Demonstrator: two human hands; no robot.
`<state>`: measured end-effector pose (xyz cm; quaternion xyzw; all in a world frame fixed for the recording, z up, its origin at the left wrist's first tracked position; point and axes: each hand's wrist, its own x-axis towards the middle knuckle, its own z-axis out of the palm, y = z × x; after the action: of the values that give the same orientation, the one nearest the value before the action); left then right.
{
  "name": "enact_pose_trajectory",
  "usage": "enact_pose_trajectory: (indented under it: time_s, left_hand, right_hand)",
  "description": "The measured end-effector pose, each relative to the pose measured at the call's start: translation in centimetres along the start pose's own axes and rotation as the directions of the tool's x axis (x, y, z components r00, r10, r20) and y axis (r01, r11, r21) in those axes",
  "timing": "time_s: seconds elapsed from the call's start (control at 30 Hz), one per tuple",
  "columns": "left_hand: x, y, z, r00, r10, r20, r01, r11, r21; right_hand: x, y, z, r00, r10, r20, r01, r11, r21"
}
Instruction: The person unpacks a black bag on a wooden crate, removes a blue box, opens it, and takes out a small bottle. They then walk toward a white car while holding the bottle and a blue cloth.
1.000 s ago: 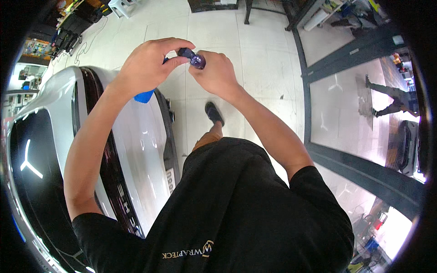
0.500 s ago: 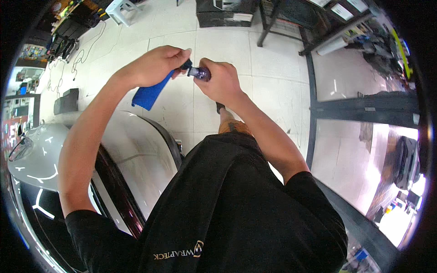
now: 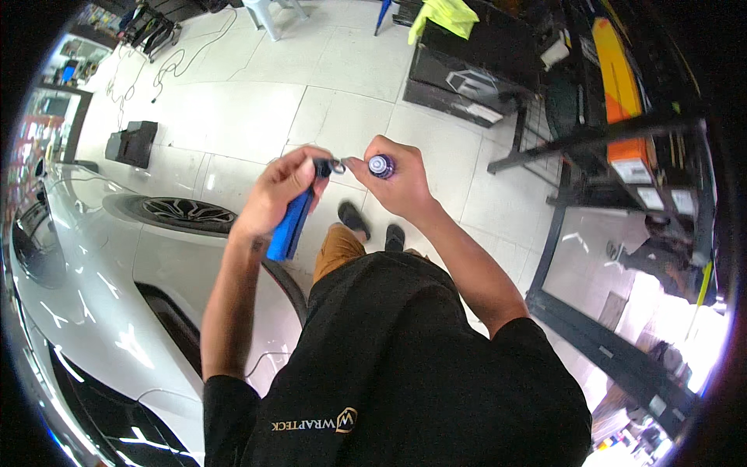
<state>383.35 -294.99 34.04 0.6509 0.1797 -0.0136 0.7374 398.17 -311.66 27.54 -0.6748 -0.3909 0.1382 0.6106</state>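
My right hand (image 3: 401, 177) is closed around a small purple bottle (image 3: 381, 166), whose pale round top faces me. Left of it, apart by a short gap, my left hand (image 3: 282, 189) pinches a black cap (image 3: 323, 166) with a ring-like open end toward the bottle. From the same hand hangs a blue strip (image 3: 289, 232) that looks like folded cloth. Part of the strip is hidden by the fingers. Both hands are held up in front of my body, above the floor.
A glossy silver-grey car (image 3: 101, 257) stands close on my left, its dark wheel (image 3: 187, 212) beyond my left forearm. A black box (image 3: 132, 144) and a loose cable (image 3: 167, 74) lie on the tiled floor. A dark metal rack (image 3: 576, 144) and black case (image 3: 447, 82) are right.
The bottle and the black cap, close together before, are now apart. My body has turned, and the car's wheel and the rack show more. The bottle's top now points toward me.
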Motion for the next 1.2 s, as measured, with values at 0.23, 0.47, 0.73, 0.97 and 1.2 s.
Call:
enact_pose_trajectory:
  time_s: [0.23, 0.47, 0.73, 0.97, 1.2]
  left_hand:
    - [8.3, -5.7, -12.6, 0.979, 0.106, -0.175, -0.176, 0.873, -0.455]
    - [18.6, 0.1, -25.2, 0.964, 0.182, -0.195, -0.259, 0.813, -0.521]
    - [35.0, 6.8, -39.8, 0.985, 0.167, -0.051, -0.172, 0.878, -0.447]
    - [46.7, 10.6, -53.7, 0.954, 0.126, -0.272, -0.238, 0.87, -0.432]
    - [53.3, 14.2, -68.2, 0.726, 0.032, -0.686, -0.262, 0.936, -0.234]
  right_hand:
    - [14.4, 6.9, 4.3, 0.986, 0.079, 0.144, -0.081, 0.997, 0.006]
    - [28.1, 10.9, 8.6, 0.958, 0.204, 0.201, -0.215, 0.976, 0.034]
    - [45.6, 17.3, 15.9, 0.948, 0.254, 0.19, -0.283, 0.947, 0.148]
    - [68.1, 21.9, 21.6, 0.932, 0.141, 0.334, -0.165, 0.985, 0.047]
    - [92.1, 23.8, 29.0, 0.781, 0.169, 0.601, -0.09, 0.983, -0.159]
